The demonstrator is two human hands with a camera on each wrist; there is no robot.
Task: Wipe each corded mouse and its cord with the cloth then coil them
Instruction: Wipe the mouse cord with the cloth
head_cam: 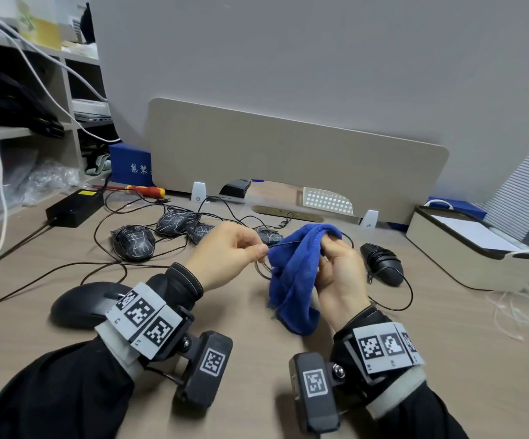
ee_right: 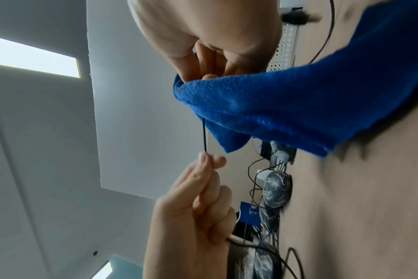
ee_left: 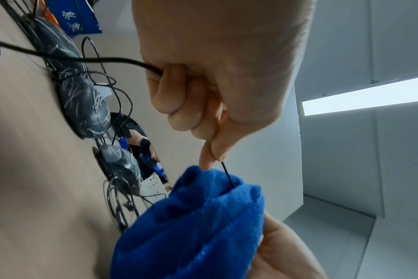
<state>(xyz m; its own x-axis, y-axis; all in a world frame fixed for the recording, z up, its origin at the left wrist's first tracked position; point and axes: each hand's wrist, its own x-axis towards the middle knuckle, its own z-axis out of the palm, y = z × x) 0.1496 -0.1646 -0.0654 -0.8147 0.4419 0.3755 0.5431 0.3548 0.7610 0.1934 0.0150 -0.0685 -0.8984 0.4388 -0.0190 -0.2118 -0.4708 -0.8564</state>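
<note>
Pinched between thumb and forefinger, the left hand (head_cam: 225,251) grips a thin black mouse cord (ee_left: 228,176), its other fingers curled round more of it. That short taut stretch runs sideways into the bunched blue fleece cloth (head_cam: 291,274), which the right hand (head_cam: 336,274) clasps around it, above the beige tabletop (head_cam: 383,327).

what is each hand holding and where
The left hand pinches a cord between thumb and fingertip, just short of the cloth. The right hand grips the cloth, bunched around the cord.
</note>
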